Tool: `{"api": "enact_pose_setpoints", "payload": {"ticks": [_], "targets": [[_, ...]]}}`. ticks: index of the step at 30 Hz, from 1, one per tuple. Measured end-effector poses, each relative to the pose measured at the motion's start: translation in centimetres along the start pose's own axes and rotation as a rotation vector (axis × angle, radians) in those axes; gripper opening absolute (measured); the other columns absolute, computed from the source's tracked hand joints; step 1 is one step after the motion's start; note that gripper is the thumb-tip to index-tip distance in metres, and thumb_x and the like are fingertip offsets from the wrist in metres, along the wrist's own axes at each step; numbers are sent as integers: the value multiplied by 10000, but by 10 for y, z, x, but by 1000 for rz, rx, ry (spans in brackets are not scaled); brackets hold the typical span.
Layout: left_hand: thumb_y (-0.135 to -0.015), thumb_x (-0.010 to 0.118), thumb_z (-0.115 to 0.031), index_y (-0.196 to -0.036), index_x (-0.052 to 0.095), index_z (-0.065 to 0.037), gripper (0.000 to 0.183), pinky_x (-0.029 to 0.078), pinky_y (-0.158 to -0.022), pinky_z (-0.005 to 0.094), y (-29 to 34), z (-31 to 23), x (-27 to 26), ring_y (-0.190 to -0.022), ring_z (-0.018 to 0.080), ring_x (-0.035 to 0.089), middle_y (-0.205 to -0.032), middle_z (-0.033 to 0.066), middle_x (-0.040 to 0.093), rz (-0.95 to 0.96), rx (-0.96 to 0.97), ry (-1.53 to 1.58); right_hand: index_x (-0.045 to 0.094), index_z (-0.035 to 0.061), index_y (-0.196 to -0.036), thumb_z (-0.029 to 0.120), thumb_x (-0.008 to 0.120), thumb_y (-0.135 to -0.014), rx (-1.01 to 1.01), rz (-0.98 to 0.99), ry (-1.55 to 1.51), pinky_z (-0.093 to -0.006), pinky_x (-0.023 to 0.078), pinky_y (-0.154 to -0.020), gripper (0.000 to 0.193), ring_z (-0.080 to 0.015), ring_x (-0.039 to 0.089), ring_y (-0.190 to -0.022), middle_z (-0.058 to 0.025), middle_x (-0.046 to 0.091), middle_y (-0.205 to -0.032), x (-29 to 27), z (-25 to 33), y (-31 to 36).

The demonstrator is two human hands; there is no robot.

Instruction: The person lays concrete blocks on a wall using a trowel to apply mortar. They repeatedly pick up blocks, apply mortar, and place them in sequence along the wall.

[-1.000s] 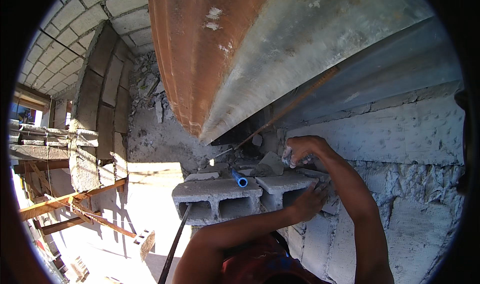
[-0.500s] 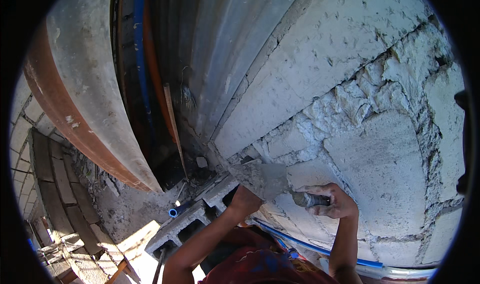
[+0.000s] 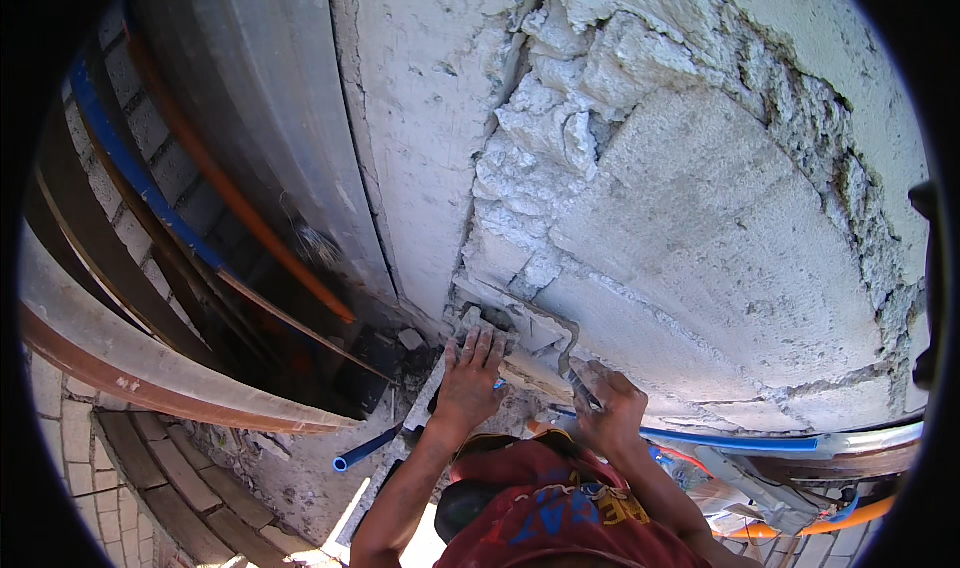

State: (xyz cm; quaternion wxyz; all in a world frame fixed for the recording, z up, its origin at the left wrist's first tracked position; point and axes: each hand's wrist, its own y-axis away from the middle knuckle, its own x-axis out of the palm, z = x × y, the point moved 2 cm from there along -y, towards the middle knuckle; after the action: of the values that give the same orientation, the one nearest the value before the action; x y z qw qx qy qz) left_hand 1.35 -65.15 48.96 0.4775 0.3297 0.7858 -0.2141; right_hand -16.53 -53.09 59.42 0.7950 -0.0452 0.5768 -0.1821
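My right hand (image 3: 610,408) is closed round the handle of a trowel (image 3: 572,334). Its bent metal neck and thin blade edge reach up and left toward the foot of the wall. My left hand (image 3: 470,378) lies with fingers stretched out on the end of a grey concrete hollow block (image 3: 425,408), close to the wall corner. Most of that block is hidden under my left hand and forearm. Bits of grey mortar (image 3: 470,318) sit just beyond the left fingertips. The trowel's blade stays apart from the left hand.
A rough mortared block wall (image 3: 700,248) rises ahead and right. A short blue pipe (image 3: 365,450) juts out left of the block, and a long blue pipe (image 3: 740,442) runs along the right. Curved metal sheets (image 3: 180,393) and an orange pipe (image 3: 240,203) stand left.
The view has swung to the right. My right hand has turned the trowel from showing its flat blade to nearly edge-on. My left hand now lies flat with fingers spread on the block.
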Motion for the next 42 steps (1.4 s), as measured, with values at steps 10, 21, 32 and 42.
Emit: {"api": "enact_pose_setpoints", "payload": {"ticks": [10, 21, 32, 42], "targets": [[-833, 691, -342, -1431, 420, -46, 719, 173, -1159, 593, -5, -4, -6, -1449, 336, 273, -1512, 186, 370, 19, -41, 16, 679, 17, -1128, -18, 729, -612, -62, -182, -310, -330, 546, -655, 519, -275, 690, -747, -174, 694, -935, -26, -27, 20], [-840, 699, -334, -1382, 487, -39, 653, 175, -1150, 601, -8, -2, -18, -1431, 332, 311, -1501, 192, 387, 6, -32, 112, 439, 17, -1218, 11, 675, -831, 229, -318, -946, -306, 498, -823, 452, -170, 589, -926, -126, 584, -1060, 2, -35, 44], [-921, 631, -49, -932, 629, -11, 39, 466, -984, 412, 33, -34, -135, -1099, 244, 610, -1033, 115, 667, -822, -157, 882, 586, -58, -1169, 4, 694, -764, 573, 347, -768, -288, 506, -835, 424, -143, 618, -944, -123, 671, -1039, 83, -114, 132], [-896, 662, -62, -732, 563, 1, 201, 483, -727, 342, 257, -180, 0, -846, 220, 602, -836, 82, 572, -795, -522, 631, 534, 27, -971, 114, 735, -818, 61, -218, -1013, -278, 450, -622, 267, -135, 553, -734, -47, 571, -830, -10, -146, 152]]}}
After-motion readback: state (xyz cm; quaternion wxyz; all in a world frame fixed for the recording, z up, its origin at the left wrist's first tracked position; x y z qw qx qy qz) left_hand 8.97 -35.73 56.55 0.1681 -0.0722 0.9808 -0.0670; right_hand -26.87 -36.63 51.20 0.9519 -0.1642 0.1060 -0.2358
